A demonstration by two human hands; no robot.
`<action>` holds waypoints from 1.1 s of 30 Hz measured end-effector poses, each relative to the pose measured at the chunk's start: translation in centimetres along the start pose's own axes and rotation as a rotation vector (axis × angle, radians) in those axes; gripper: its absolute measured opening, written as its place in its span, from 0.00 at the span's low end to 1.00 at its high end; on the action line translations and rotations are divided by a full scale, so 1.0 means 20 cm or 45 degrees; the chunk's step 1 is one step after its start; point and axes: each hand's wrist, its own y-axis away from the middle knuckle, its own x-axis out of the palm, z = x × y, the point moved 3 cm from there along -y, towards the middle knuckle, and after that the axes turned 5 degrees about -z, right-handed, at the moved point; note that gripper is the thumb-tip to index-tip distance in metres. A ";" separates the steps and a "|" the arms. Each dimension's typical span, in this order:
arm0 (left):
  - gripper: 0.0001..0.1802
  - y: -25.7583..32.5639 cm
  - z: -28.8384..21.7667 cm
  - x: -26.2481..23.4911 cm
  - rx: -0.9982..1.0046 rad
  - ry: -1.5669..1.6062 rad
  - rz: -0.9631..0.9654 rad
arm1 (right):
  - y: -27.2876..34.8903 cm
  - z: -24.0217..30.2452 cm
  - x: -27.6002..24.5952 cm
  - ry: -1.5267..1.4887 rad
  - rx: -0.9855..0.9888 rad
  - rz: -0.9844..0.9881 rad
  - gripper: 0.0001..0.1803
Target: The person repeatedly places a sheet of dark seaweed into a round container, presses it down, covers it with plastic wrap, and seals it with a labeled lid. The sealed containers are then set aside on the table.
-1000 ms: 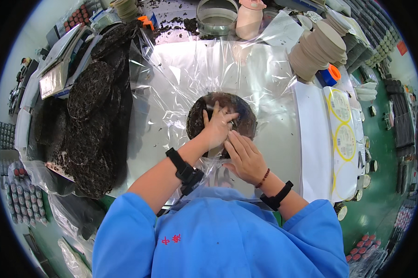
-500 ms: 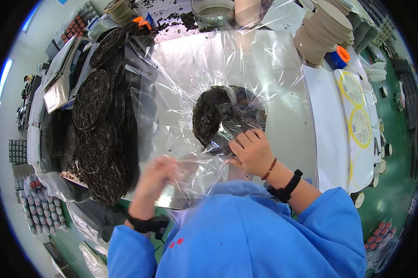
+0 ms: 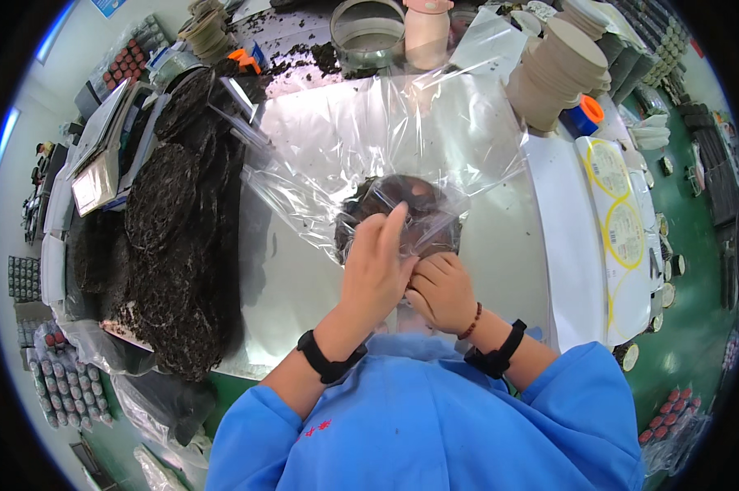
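A round cake of dark dried seaweed (image 3: 357, 203) lies mid-table, wrapped partly in clear plastic film (image 3: 304, 176) that spreads out beyond it in wrinkled folds. My left hand (image 3: 373, 270) rests over the near left part of the bundle, its fingers stretched forward on the film. Close beside it, my right hand (image 3: 445, 290) is closed, pinching the gathered film at the bundle's near edge. The two hands nearly meet at the thumbs. Under the hands, the near side of the seaweed is hidden.
On the left stands a tall heap of dark seaweed discs (image 3: 173, 245). White paper (image 3: 570, 237) and a sheet of yellow-ringed round labels (image 3: 619, 221) lie on the right. Behind are beige disc stacks (image 3: 549, 78), an orange-blue tape dispenser (image 3: 584, 116), a metal ring (image 3: 368, 37) and a pink bottle (image 3: 427, 33).
My left hand has moved right and forward from the near left onto the wrapped seaweed. The film's near left part is now folded in over it. My right hand stays at the near edge.
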 end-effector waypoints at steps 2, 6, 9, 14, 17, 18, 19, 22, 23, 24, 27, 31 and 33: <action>0.57 -0.02 0.03 0.08 -0.222 -0.159 0.370 | 0.05 -0.01 -0.09 -0.059 0.025 -0.109 0.15; 0.63 -0.05 0.02 0.12 -0.213 -0.062 0.814 | 0.09 -0.28 -0.14 -0.489 0.885 -0.634 0.17; 0.69 -0.06 -0.06 0.16 -0.249 -0.086 1.259 | -0.17 -0.42 -0.13 -0.951 1.041 -0.290 0.19; 0.48 0.01 0.04 0.24 -0.233 -0.013 1.136 | -0.22 -0.16 -0.15 0.393 0.258 0.133 0.23; 0.32 0.11 0.09 0.31 -0.150 0.309 1.065 | -0.12 0.05 -0.08 0.489 -0.002 -0.006 0.22; 0.16 0.08 -0.01 0.20 -0.162 0.180 0.981 | -0.07 0.05 -0.07 0.458 0.070 0.112 0.20; 0.16 0.09 -0.05 0.17 -0.125 0.157 0.922 | -0.05 0.03 -0.06 0.437 0.072 0.127 0.20; 0.18 0.16 -0.09 0.01 0.269 0.246 0.635 | -0.01 -0.09 -0.03 0.401 0.090 0.224 0.19; 0.22 0.23 -0.07 -0.10 0.455 0.281 0.573 | -0.02 -0.08 -0.04 0.383 0.124 0.246 0.20; 0.26 0.30 -0.01 -0.19 0.649 0.334 0.509 | -0.04 -0.07 -0.05 0.379 0.168 0.272 0.21; 0.30 0.30 0.21 -0.34 0.238 -0.003 0.645 | -0.05 -0.06 -0.04 0.411 0.182 0.305 0.21; 0.30 -0.03 0.23 -0.16 -0.583 1.255 -0.085 | -0.05 -0.07 -0.03 0.455 0.168 0.315 0.19; 0.25 -0.08 0.19 -0.11 -0.318 1.124 0.054 | -0.07 -0.07 -0.05 0.449 0.169 0.307 0.19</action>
